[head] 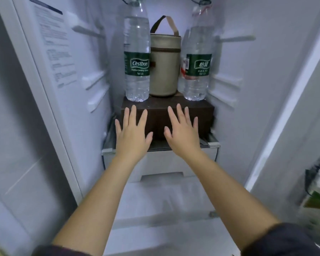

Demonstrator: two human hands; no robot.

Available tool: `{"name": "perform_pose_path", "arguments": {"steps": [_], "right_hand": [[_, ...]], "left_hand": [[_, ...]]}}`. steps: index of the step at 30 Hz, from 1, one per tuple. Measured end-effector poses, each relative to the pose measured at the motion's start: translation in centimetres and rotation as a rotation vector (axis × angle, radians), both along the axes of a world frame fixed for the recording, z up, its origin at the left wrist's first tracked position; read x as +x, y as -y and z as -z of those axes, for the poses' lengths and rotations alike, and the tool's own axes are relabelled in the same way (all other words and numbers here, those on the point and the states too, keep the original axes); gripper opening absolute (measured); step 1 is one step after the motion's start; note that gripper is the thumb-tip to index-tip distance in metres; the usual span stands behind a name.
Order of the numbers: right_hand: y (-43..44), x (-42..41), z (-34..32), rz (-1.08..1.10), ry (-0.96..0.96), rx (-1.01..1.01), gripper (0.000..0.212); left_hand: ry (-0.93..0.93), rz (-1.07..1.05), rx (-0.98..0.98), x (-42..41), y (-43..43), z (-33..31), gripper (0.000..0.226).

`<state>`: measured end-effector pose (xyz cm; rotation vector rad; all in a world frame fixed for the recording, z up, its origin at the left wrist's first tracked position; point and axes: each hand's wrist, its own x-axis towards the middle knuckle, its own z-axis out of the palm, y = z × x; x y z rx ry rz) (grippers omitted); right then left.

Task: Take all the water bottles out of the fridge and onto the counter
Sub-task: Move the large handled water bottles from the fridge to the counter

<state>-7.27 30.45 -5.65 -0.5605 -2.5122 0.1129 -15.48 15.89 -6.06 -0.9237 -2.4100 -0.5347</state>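
- Two water bottles stand upright inside the fridge (72,52): left bottle (137,58) and right bottle (198,61), both on top of a dark brown box (158,115); a beige bag (164,65) with a loop handle sits between them, close against each
- Left hand (132,132) and right hand (183,132) are in front of the box, fingers straight and spread, holding nothing; neither touches a bottle
- Handling, as judged: large and nearly full, so heavy; thin clear plastic likely gives under a squeeze and may be cold and slick; best taken round the labelled waist; caps are cut off at the top edge
- Footing: both bottles stand near the box's front edge; a nudge could tip one
- Room: white walls with shelf rails on either side; pale drawer (163,167) below; blurred items at the right edge; counter not in view
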Motion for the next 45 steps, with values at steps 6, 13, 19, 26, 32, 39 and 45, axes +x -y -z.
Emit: {"name": "perform_pose_path", "arguments": {"steps": [6, 13, 19, 26, 32, 39, 45], "right_hand": [[-2.2, -3.5, -3.4, 0.011, 0.035, 0.062, 0.062], [-4.4, -7.7, -6.0, 0.028, 0.194, 0.002, 0.063], [-5.4, -8.6, -5.2, 0.037, 0.224, -0.011, 0.065], [-5.7, -9.1, -4.8, 0.052, 0.22, 0.004, 0.065], [-5.8, -9.5, -4.5, 0.065, 0.194, 0.013, 0.064], [-5.6, -9.2, -4.7, 0.065, 0.2, 0.002, 0.064], [-5.6, -9.1, -4.8, 0.053, 0.209, -0.019, 0.065]], "left_hand": [[-0.009, -0.077, -0.058, -3.1, -1.7, 0.2, 0.081], [-0.09, -0.071, -0.049, -3.4, -1.2, -0.3, 0.066], [0.039, -0.056, 0.353, -5.5, -2.3, -5.4, 0.05], [0.52, -0.015, 0.551, -12.3, -6.3, -10.3, 0.111], [0.549, 0.029, 0.65, -14.9, -8.2, -10.1, 0.106], [0.516, 0.04, 0.614, -14.0, -7.0, -9.7, 0.096], [0.496, 0.076, 0.588, -11.0, -4.9, -9.2, 0.094]]}}
